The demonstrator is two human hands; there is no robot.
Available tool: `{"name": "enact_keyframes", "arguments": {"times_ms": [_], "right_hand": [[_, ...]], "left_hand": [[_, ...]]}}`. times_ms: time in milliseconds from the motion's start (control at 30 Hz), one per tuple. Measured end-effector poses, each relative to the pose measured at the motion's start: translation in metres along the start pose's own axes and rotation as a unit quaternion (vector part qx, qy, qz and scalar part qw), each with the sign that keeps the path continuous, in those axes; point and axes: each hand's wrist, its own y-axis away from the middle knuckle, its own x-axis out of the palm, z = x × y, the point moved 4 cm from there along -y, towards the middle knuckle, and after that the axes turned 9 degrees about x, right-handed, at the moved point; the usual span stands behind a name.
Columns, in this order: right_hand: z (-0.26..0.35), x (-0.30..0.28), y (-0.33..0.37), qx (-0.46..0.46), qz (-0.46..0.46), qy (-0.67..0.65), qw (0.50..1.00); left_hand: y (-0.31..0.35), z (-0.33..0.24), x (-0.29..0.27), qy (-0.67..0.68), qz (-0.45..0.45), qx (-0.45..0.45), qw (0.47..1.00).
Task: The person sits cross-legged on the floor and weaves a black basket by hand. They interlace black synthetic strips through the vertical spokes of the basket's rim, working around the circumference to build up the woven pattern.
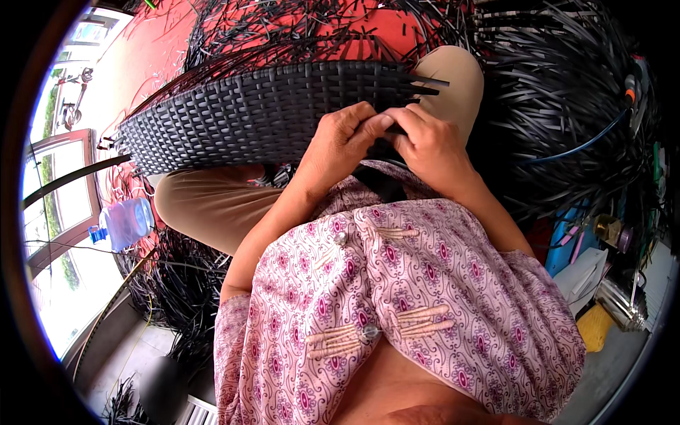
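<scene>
A long panel of woven black plastic strips (234,110) lies across my lap, its loose strip ends (428,86) jutting out past the right end. At that end's near edge, my left hand (347,142) is closed, thumb and fingers pinched together. My right hand (433,147) meets it fingertip to fingertip, also closed. Whatever the fingers pinch is hidden behind them. Just below the hands a piece of black material (379,183) rests against my patterned top. From the panel's left end a single long black strip (74,180) bends away.
Heaps of black strips lie at right (567,99), at lower left (177,283) and beyond the panel on a red floor covering (159,49). A clear blue-tinted water jug (127,223) is at left. A metal kettle (623,301) and a yellow cloth-like item (596,328) are at lower right.
</scene>
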Motion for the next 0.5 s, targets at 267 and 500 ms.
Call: {"name": "enact_keyframes", "arguments": {"times_ms": [267, 500], "right_hand": [[-0.017, -0.031, -0.007, 0.061, 0.056, -0.169, 0.982], [-0.022, -0.059, -0.026, -0.027, -0.013, -0.090, 0.995]], "left_hand": [[-0.009, 0.001, -0.005, 0.019, 0.004, -0.039, 0.999], [-0.038, -0.018, -0.015, -0.028, -0.003, -0.045, 0.999]]}}
